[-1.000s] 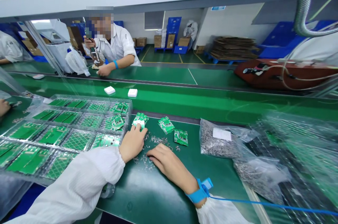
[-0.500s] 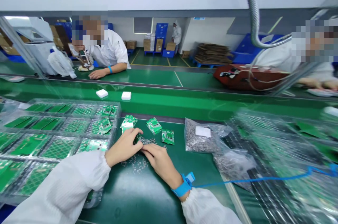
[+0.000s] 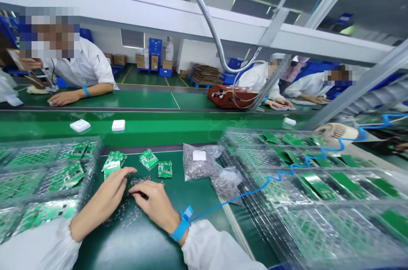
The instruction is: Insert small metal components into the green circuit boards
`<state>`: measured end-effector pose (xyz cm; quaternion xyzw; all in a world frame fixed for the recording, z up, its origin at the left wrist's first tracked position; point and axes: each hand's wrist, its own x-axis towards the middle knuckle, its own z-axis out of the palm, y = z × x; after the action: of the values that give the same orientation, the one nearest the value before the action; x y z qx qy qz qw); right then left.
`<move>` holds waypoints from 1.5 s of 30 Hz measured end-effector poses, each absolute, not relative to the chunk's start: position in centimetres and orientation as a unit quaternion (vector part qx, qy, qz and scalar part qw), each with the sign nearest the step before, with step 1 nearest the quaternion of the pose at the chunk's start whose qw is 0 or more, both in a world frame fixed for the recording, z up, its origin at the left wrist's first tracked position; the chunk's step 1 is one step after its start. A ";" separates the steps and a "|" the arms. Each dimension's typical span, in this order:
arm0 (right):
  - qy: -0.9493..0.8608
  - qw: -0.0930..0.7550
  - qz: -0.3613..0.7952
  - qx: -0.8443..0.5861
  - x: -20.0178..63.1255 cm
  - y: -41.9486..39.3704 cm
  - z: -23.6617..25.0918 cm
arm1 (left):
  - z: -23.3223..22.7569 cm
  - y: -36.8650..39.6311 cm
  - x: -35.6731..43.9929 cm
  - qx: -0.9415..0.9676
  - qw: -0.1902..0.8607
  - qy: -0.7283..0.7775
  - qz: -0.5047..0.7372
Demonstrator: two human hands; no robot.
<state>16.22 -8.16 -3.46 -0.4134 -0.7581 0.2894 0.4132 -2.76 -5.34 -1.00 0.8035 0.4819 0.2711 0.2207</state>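
Observation:
My left hand [image 3: 110, 191] is beside the green circuit boards [image 3: 115, 159], its fingers stretched toward the small metal parts; I see nothing held in it. My right hand [image 3: 157, 203] is bent low over the dark green work surface [image 3: 134, 246], thumb and forefinger close together at the pile; whatever they pinch is too small to make out. A loose heap of small metal parts [image 3: 140, 181] lies between and beyond the hands, with more scattered parts [image 3: 130, 215] nearer me. Two more circuit boards, one tilted [image 3: 148, 159] and one squarer [image 3: 165, 169], lie behind the heap.
Clear trays of boards stand left [image 3: 41, 185] and right [image 3: 318, 185]. Bags of small parts [image 3: 196, 166] lie right of the boards. A blue coiled cord [image 3: 277, 174] runs from my blue wrist strap [image 3: 182, 226]. White cases [image 3: 118, 125] sit on the green belt; co-workers sit beyond.
The view has turned right, bringing the right-hand trays and more co-workers into sight. My hands have drawn slightly apart; they were nearly touching over the metal parts before.

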 end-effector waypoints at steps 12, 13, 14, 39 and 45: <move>-0.753 0.461 0.279 -0.378 16.0 -7.7 -4.3 | -0.3 -5.0 -2.5 0.804 0.308 0.466 0.203; -0.755 0.462 0.278 -0.373 16.0 -7.7 -4.4 | -0.3 -5.0 -2.5 0.805 0.309 0.465 0.201; -0.757 0.462 0.279 -0.369 16.0 -7.7 -4.4 | -0.3 -5.0 -2.5 0.805 0.310 0.464 0.199; -0.665 0.513 0.365 -0.401 16.2 -8.1 -3.5 | 0.9 -5.2 -2.2 0.774 0.387 0.440 0.241; -0.673 0.505 0.350 -0.411 16.3 -8.3 -3.3 | 0.8 -5.0 -2.3 0.756 0.418 0.421 0.275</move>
<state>16.34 -8.30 -3.29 -0.4114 -0.6732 0.3504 0.5048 -2.34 -5.00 0.77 0.7564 0.4209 0.2753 0.4182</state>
